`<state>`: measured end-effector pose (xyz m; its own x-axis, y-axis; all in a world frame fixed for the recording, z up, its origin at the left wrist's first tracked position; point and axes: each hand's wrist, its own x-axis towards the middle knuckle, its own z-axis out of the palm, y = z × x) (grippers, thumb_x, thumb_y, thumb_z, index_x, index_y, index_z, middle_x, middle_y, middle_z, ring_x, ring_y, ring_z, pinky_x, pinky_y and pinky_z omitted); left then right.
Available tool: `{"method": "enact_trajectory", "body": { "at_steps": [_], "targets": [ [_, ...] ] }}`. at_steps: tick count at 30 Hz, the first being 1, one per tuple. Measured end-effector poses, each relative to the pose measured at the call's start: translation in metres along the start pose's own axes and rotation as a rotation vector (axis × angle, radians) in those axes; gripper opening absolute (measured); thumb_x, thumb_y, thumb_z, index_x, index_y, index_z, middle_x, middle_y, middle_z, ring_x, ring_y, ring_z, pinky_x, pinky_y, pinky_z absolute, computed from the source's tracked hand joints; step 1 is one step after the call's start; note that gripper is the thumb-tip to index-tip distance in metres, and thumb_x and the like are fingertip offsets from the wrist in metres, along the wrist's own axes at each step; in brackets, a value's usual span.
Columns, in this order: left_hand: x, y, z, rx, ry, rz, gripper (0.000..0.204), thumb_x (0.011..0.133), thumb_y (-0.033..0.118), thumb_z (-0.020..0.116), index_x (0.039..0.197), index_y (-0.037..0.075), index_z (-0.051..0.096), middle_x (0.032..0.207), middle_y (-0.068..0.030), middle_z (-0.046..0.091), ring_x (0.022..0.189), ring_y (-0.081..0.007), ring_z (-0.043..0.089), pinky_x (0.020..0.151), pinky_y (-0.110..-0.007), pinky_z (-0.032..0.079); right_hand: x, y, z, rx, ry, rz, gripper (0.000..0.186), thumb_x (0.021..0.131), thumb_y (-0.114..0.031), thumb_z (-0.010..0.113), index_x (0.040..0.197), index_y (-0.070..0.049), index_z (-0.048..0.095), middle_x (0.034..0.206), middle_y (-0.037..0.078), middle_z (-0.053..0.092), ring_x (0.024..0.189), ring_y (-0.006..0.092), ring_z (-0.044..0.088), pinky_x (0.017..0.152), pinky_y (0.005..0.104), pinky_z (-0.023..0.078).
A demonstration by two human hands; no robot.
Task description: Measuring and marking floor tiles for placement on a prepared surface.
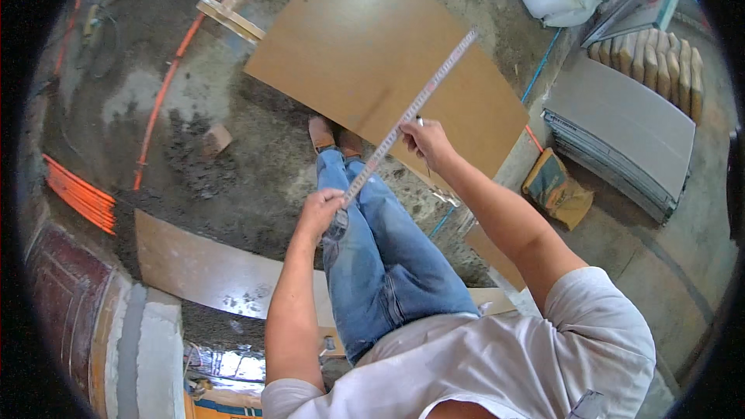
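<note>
Left hand (314, 216): near 8 o'clock, clamped on the tape measure (337, 226).
Blade (438, 80): stretched toward 1 o'clock, over the brown board (334, 46) at 12.
Right hand (428, 144): near 2 o'clock, closed on a slim dark-ended tool (420, 120), fingertips at the blade; cannot tell if pinching it.
Grey sheets (621, 120): stacked, 3 o'clock.

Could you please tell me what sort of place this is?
Probably a building under construction or renovation, judging by the stacked grey boards, bundle of orange tubes and rough, unfinished-looking floor.
</note>
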<state>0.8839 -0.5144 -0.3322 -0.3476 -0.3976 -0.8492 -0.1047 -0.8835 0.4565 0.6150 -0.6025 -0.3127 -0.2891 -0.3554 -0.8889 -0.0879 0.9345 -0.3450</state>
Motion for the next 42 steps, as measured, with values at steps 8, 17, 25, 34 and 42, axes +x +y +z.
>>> {"method": "enact_trajectory", "body": {
  "at_steps": [8, 17, 25, 34, 42],
  "targets": [
    [0.244, -0.03, 0.004, 0.041, 0.165, 0.143, 0.025, 0.077, 0.011, 0.058, 0.097, -0.003, 0.063, 0.087, -0.0092, 0.066, 0.081, -0.0166, 0.061, 0.074, -0.029, 0.046, 0.24, -0.022, 0.027, -0.128, 0.133, -0.037, 0.018, 0.075, -0.017, 0.059, 0.062, -0.006, 0.056, 0.056, 0.002, 0.052, 0.047, 0.0104, 0.047, 0.039, 0.0244, 0.029],
    [0.366, 0.006, 0.005, 0.405, 0.44, 0.053, 0.026, 0.08, 0.025, 0.051, 0.1, 0.016, 0.065, 0.095, -0.0131, 0.064, 0.09, -0.0329, 0.06, 0.076, -0.041, 0.047, 0.378, -0.049, 0.033, -0.1, 0.194, -0.115, 0.017, 0.075, -0.014, 0.062, 0.062, -0.004, 0.057, 0.057, 0.005, 0.055, 0.046, 0.0131, 0.051, 0.04, 0.0254, 0.038],
    [0.364, 0.001, -0.002, 0.402, 0.48, -0.055, 0.025, 0.078, 0.025, 0.053, 0.098, 0.016, 0.066, 0.095, -0.0126, 0.064, 0.09, -0.0331, 0.06, 0.075, -0.042, 0.047, 0.39, -0.048, 0.056, -0.085, 0.143, -0.029, 0.012, 0.077, -0.013, 0.063, 0.07, -0.004, 0.06, 0.061, 0.005, 0.057, 0.049, 0.0124, 0.051, 0.043, 0.0235, 0.041],
    [0.358, 0.002, -0.018, 0.372, 0.475, -0.118, 0.025, 0.077, 0.024, 0.05, 0.092, 0.015, 0.068, 0.094, -0.0144, 0.064, 0.093, -0.0326, 0.059, 0.078, -0.041, 0.046, 0.383, -0.044, 0.064, -0.126, 0.099, -0.073, 0.015, 0.077, -0.017, 0.061, 0.067, -0.006, 0.058, 0.059, 0.003, 0.057, 0.047, 0.0112, 0.05, 0.04, 0.0241, 0.031],
    [0.345, 0.017, -0.023, 0.382, 0.495, -0.219, 0.021, 0.075, 0.024, 0.054, 0.087, 0.014, 0.069, 0.092, -0.0136, 0.065, 0.091, -0.0313, 0.06, 0.078, -0.04, 0.046, 0.351, -0.05, 0.068, -0.175, 0.068, -0.067, 0.022, 0.081, -0.022, 0.061, 0.073, -0.002, 0.061, 0.059, 0.005, 0.055, 0.047, 0.0111, 0.049, 0.04, 0.0221, 0.034]
  ]
}}
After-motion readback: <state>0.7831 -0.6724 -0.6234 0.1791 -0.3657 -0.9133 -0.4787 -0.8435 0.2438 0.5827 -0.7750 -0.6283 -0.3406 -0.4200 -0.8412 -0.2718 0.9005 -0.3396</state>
